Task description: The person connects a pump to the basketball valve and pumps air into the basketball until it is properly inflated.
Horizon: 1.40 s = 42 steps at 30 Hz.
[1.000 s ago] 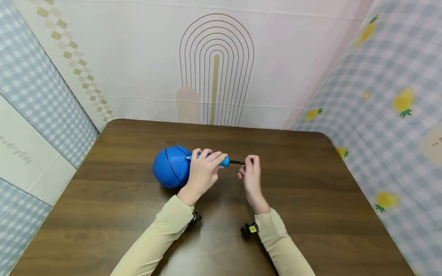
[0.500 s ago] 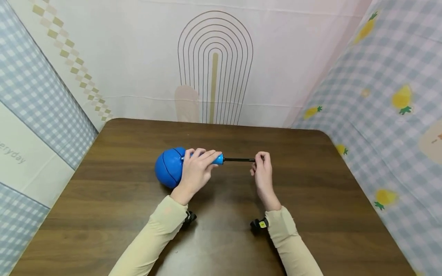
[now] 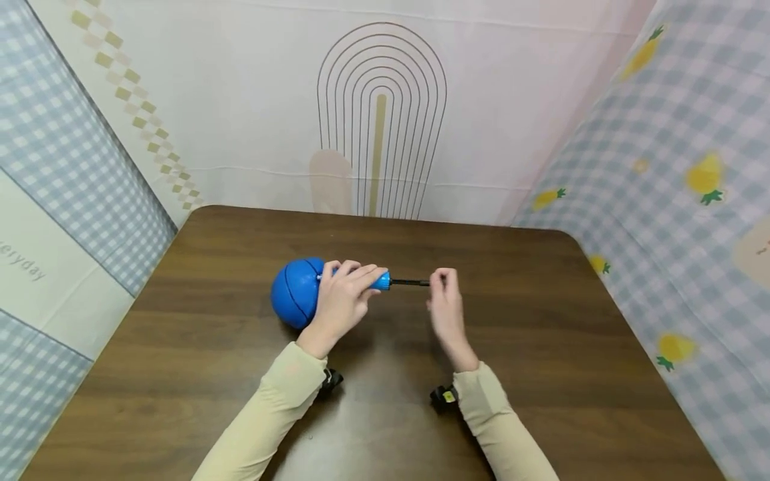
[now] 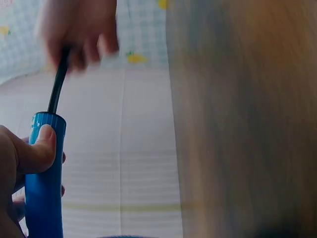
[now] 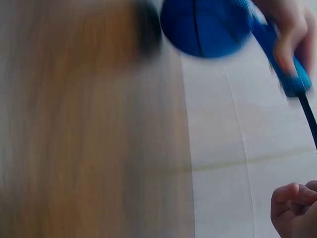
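Note:
A blue ball (image 3: 295, 294) with black seam lines sits on the table, left of both hands. My left hand (image 3: 341, 297) grips the blue barrel of a hand pump (image 4: 44, 193), its thumb laid along the barrel near the collar. The pump's silver tip meets the ball's right side. From the barrel's other end a thin black rod (image 3: 410, 282) sticks out part way. My right hand (image 3: 446, 307) pinches the rod's far end with curled fingers; the end itself is hidden in them. In the right wrist view the ball (image 5: 208, 27) and barrel appear at the top.
The brown wooden table (image 3: 541, 334) has rounded far corners. Behind it hangs a pale printed cloth (image 3: 259, 100), with blue checked cloth (image 3: 662, 200) on the right side. Black wrist cameras (image 3: 444, 397) hang under both sleeves.
My right hand first drew the rod out to the right, then pushed it back partly toward the barrel. My left hand and the ball have shifted slightly, still joined by the pump.

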Each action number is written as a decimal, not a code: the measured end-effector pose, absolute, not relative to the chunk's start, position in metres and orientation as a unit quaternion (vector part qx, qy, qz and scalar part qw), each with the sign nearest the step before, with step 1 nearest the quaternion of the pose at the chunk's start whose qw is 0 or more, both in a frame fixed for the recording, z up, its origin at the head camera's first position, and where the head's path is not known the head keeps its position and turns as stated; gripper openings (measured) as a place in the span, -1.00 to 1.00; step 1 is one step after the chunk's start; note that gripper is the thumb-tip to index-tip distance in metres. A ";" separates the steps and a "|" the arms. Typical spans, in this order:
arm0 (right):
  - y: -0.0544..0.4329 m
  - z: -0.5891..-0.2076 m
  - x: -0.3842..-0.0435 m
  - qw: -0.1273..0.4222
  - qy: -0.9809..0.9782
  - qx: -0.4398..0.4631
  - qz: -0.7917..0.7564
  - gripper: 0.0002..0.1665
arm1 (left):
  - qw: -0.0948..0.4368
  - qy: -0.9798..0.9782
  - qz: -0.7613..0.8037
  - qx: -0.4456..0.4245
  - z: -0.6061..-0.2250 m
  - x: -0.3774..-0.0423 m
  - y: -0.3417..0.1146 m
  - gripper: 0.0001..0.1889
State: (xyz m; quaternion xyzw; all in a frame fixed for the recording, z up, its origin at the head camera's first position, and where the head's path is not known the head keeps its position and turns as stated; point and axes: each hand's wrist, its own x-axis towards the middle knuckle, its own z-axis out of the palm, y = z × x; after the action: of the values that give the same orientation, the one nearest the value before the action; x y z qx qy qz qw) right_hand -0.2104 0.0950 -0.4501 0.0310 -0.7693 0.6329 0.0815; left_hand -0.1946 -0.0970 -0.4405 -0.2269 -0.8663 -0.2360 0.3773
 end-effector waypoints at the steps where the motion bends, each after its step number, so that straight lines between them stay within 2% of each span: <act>1: 0.099 -0.449 -0.212 0.092 -0.754 0.021 0.650 -0.77 | 0.375 -0.867 -0.241 -0.222 -0.440 -0.195 -0.099 -0.64; 6: 0.089 -0.448 -0.214 0.106 -0.694 0.012 0.712 -0.85 | 0.373 -0.873 -0.229 -0.217 -0.440 -0.196 -0.092 -0.65; 12: 0.065 -0.452 -0.201 0.064 -0.738 0.053 0.670 -0.77 | 0.367 -0.871 -0.219 -0.243 -0.443 -0.196 -0.079 -0.67; 17: 0.080 -0.445 -0.205 0.072 -0.787 0.067 0.609 -0.73 | 0.360 -0.871 -0.230 -0.241 -0.437 -0.196 -0.085 -0.66; 24: 0.108 -0.443 -0.215 0.097 -0.707 0.020 0.700 -0.84 | 0.361 -0.871 -0.248 -0.225 -0.436 -0.197 -0.093 -0.63; 29: 0.083 -0.449 -0.207 0.062 -0.690 0.022 0.721 -0.85 | 0.363 -0.871 -0.230 -0.237 -0.441 -0.194 -0.083 -0.67; 34: 0.068 -0.442 -0.192 0.018 -0.747 0.067 0.661 -0.83 | 0.357 -0.870 -0.229 -0.252 -0.443 -0.192 -0.081 -0.67; 37: 0.077 -0.434 -0.196 0.023 -0.777 0.069 0.626 -0.81 | 0.351 -0.871 -0.233 -0.253 -0.438 -0.194 -0.087 -0.65; 42: 0.104 -0.437 -0.210 0.067 -0.751 0.038 0.656 -0.82 | 0.348 -0.875 -0.242 -0.234 -0.432 -0.196 -0.102 -0.63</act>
State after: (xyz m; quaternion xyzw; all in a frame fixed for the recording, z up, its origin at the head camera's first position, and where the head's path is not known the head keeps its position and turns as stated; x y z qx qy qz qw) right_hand -0.2103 0.1042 -0.4369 0.0382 -0.7507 0.6561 0.0673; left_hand -0.1961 -0.1018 -0.4321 -0.2337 -0.8752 -0.2419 0.3476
